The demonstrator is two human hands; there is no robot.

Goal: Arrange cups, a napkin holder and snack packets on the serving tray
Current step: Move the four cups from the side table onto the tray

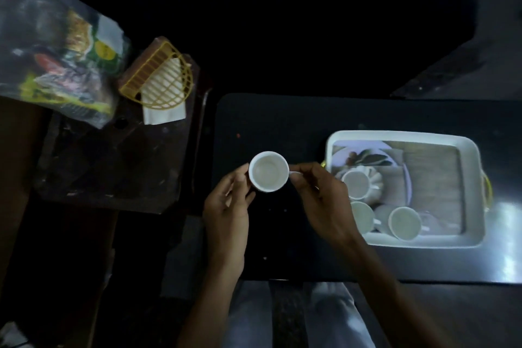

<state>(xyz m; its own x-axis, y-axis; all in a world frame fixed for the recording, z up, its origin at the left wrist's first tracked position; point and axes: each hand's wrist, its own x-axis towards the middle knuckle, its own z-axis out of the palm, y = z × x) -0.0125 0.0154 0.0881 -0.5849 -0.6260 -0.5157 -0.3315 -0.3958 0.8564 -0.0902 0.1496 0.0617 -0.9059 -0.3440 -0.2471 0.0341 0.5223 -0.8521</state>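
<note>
A white cup [268, 171] hangs over the dark table between both hands. My left hand [228, 206] curls its fingers round the cup's left side. My right hand [322, 198] pinches the cup's small handle on its right. To the right stands the white serving tray [471, 155] with three white cups in it: one at the left middle [356, 184], one at the front left [361, 216] partly behind my right hand, one at the front middle [404, 222]. A yellow napkin holder [163, 76] with white napkins lies at the upper left, beside a clear bag of snack packets [56, 65].
The napkin holder and snack bag rest on a brown stool-like surface [113, 167] left of the black table [282, 116]. The tray's floor carries a printed picture. My legs show below the table's near edge. The room is dim.
</note>
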